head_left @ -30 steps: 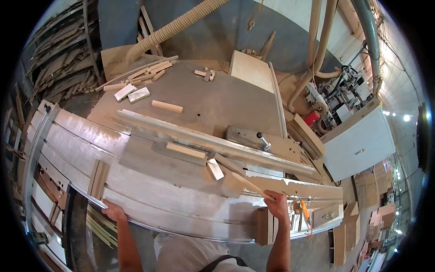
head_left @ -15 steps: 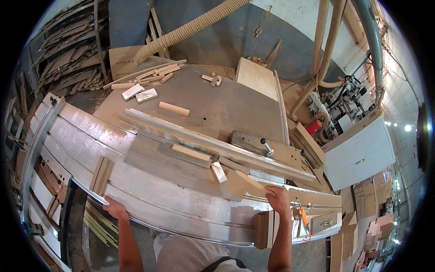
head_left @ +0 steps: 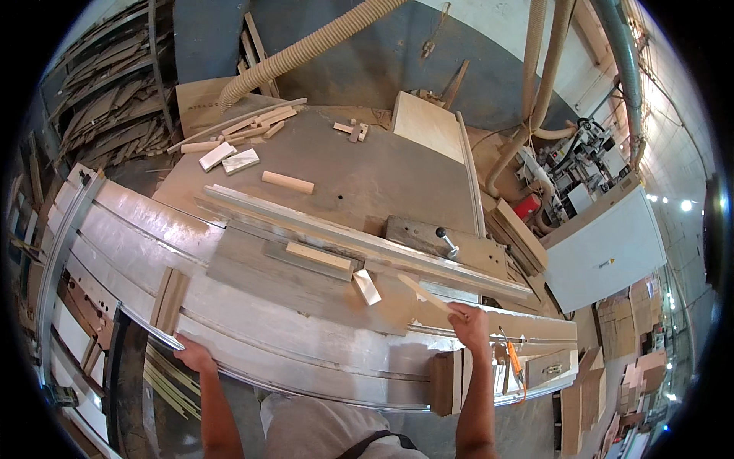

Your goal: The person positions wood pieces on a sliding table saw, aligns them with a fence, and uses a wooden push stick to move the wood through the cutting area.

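Observation:
My right hand [head_left: 470, 325] is closed round the near end of a thin, flat wooden stick [head_left: 427, 294]. Its far end points left and away, above the work surface near a short pale wood block [head_left: 367, 288]. My left hand [head_left: 196, 354] grips the front metal edge of the sliding saw table [head_left: 290, 348], thumb on top and the other fingers partly hidden. A longer wood piece [head_left: 319, 256] lies left of the short block, beside the long fence [head_left: 344, 233].
Two dark wood pieces [head_left: 170, 298] lie near my left hand. Upright blocks [head_left: 446, 382] and an orange-handled tool [head_left: 514, 358] sit by my right forearm. Beyond the fence are a black-knobbed lever [head_left: 448, 243], a round wooden rod [head_left: 288, 182] and several offcuts [head_left: 256, 122].
The stick has turned in my right hand, so its narrow edge shows more than its face. My left hand stays on the table edge. The whole view has shifted slightly.

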A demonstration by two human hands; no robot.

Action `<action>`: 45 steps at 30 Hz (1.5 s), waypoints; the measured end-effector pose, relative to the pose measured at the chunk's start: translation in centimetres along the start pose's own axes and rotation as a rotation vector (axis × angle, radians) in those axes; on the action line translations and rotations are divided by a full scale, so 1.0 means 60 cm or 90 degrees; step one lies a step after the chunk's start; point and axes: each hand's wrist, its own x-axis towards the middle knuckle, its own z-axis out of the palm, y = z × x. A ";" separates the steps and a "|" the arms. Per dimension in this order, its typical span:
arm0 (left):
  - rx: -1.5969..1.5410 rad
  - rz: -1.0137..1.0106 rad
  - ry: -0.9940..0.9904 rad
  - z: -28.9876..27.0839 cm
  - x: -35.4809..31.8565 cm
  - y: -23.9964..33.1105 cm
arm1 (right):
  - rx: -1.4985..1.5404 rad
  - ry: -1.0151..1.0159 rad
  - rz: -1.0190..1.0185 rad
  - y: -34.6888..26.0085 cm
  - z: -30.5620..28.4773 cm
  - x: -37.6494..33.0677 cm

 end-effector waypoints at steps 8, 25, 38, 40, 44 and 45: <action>0.005 -0.019 -0.013 0.005 0.006 -0.002 | -0.070 -0.094 -0.078 0.001 -0.039 0.111; 0.028 -0.019 0.006 0.000 0.000 0.007 | -0.114 -0.189 -0.084 -0.044 -0.048 0.186; 0.045 -0.025 0.004 0.001 0.003 0.003 | -0.129 -0.182 -0.082 -0.062 -0.038 0.190; 0.048 -0.020 0.007 0.000 0.001 0.006 | -0.128 -0.182 -0.066 -0.065 -0.033 0.193; 0.053 -0.012 0.013 0.006 0.008 -0.002 | -0.092 -0.175 -0.037 -0.065 -0.010 0.185; 0.055 -0.020 0.016 0.004 0.000 0.010 | -0.074 -0.176 -0.034 -0.067 0.001 0.185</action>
